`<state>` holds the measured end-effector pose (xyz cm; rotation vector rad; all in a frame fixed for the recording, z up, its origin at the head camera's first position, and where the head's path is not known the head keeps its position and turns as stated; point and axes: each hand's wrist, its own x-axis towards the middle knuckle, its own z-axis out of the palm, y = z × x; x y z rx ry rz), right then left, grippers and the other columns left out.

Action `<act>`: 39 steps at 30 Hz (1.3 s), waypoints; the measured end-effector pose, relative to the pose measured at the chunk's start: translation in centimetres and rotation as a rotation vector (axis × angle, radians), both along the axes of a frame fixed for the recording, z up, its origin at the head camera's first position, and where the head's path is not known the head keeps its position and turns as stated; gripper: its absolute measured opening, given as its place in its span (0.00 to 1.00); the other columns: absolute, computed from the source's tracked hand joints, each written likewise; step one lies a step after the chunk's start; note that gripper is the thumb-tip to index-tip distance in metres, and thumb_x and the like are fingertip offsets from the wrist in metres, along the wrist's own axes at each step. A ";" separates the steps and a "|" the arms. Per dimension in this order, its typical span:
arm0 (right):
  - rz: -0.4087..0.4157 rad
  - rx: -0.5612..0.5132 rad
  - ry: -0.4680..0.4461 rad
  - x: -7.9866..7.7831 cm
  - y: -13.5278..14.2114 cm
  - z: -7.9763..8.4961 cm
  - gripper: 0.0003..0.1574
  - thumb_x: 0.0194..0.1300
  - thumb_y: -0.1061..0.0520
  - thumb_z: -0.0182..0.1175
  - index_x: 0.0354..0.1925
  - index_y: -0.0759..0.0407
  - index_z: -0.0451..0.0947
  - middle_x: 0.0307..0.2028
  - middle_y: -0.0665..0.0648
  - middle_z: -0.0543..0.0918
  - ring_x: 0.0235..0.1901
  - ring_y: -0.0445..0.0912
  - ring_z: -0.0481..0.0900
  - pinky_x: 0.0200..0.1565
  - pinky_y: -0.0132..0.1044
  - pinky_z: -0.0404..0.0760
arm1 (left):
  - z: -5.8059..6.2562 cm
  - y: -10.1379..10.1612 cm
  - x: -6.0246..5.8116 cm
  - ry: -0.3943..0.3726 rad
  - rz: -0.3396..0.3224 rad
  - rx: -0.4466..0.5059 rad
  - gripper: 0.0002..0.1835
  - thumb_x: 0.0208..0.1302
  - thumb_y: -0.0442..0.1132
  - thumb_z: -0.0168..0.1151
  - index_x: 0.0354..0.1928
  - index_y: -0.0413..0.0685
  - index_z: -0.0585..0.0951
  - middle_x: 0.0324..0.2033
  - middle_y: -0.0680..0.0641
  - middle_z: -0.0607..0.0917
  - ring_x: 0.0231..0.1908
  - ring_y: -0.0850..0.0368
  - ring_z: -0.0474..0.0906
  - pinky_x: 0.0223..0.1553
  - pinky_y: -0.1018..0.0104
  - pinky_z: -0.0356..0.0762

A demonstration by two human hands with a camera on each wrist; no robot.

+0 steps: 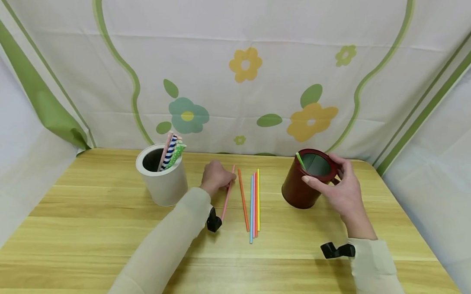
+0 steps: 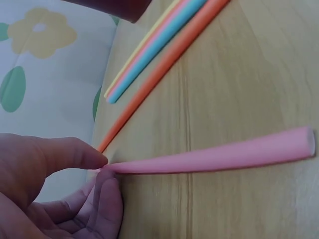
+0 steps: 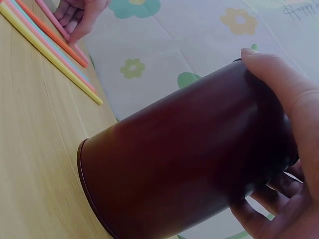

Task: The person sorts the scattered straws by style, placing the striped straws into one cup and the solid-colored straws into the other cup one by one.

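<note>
My left hand (image 1: 217, 176) pinches a pink straw (image 1: 226, 201) between thumb and fingers, near the straw's far end. In the left wrist view, the pink straw (image 2: 224, 153) lies along the wooden table top. With thumb at the rim and fingers round the handle side, my right hand (image 1: 344, 194) grips a dark red mug (image 1: 301, 190). A short piece of a green straw (image 1: 300, 160) sticks out of it. Just right of the left hand lies an orange straw (image 1: 243, 201). Beside that is a tight row of blue (image 1: 251, 217), pink, orange and yellow straws (image 1: 258, 199).
A white cylindrical container (image 1: 165, 188) stands left of the left hand, holding several patterned straws (image 1: 169, 153), pink, blue-striped and green-dotted. Behind the wooden table (image 1: 100, 229) hangs a flower-printed cloth (image 1: 216, 29), with pale cloth at both sides.
</note>
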<state>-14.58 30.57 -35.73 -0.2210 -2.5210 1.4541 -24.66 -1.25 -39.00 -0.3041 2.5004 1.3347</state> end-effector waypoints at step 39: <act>0.006 0.009 0.003 0.1 0.1 -0.1 0.63 0.62 0.42 0.81 0.84 0.45 0.56 0.78 0.59 0.69 0.72 0.56 0.71 0.49 0.18 0.75 | 2.7 -2.6 1.1 -0.063 -0.215 0.764 0.19 0.79 0.37 0.62 0.62 0.29 0.81 0.49 0.41 0.90 0.50 0.53 0.88 0.58 0.65 0.87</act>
